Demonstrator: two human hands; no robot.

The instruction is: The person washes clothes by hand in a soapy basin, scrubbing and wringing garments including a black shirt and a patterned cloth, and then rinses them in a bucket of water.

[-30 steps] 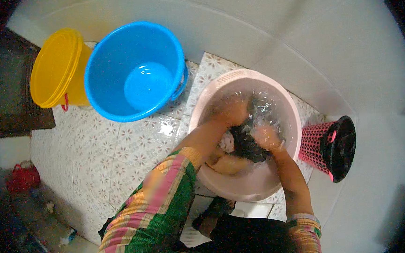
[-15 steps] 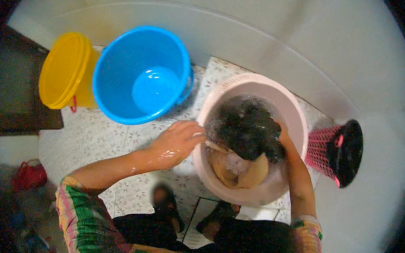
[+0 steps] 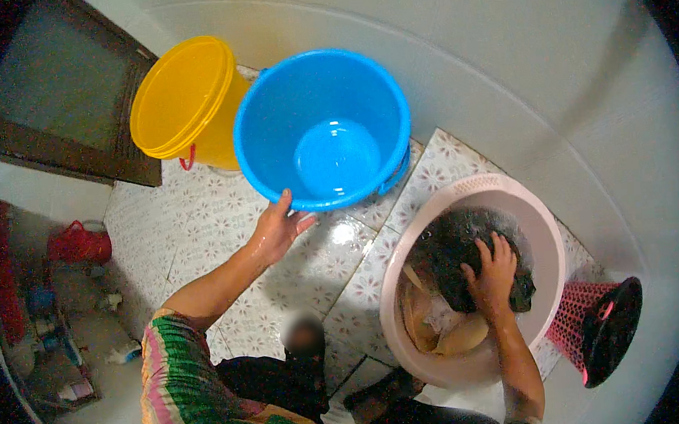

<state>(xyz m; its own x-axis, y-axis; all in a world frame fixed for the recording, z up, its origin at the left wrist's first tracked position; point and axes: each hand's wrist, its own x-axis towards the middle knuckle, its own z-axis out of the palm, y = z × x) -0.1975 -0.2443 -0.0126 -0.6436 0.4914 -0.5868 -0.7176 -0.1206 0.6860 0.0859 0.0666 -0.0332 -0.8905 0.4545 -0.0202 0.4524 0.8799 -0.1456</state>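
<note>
At the near rim of the blue bucket (image 3: pixel 258 170), my left hand (image 3: pixel 276 230) has its thumb over the edge and its fingers curled at the outer wall. The bucket's inside is bare apart from a shiny wet-looking bottom. My right hand (image 3: pixel 495 277) lies with spread fingers on a dark wet cloth (image 3: pixel 454 253) in the pale pink basin (image 3: pixel 394 318). Beside the dark cloth, tan-coloured cloth (image 3: pixel 462 336) sits in the water. The wet skin of my left hand glistens.
A yellow lidded bucket (image 3: pixel 186 97) with a red handle stands left of the blue one. Right of the basin lies a pink mesh basket (image 3: pixel 579 317) with a black end. A red bag-like thing (image 3: pixel 79 243) is far left, near a dark door (image 3: pixel 70 81). Patterned tiles (image 3: pixel 198 222) look wet.
My left hand has gone from beside the basin to the blue bucket's rim. My right hand has come from the basin's right side onto the dark cloth. The view has shifted left.
</note>
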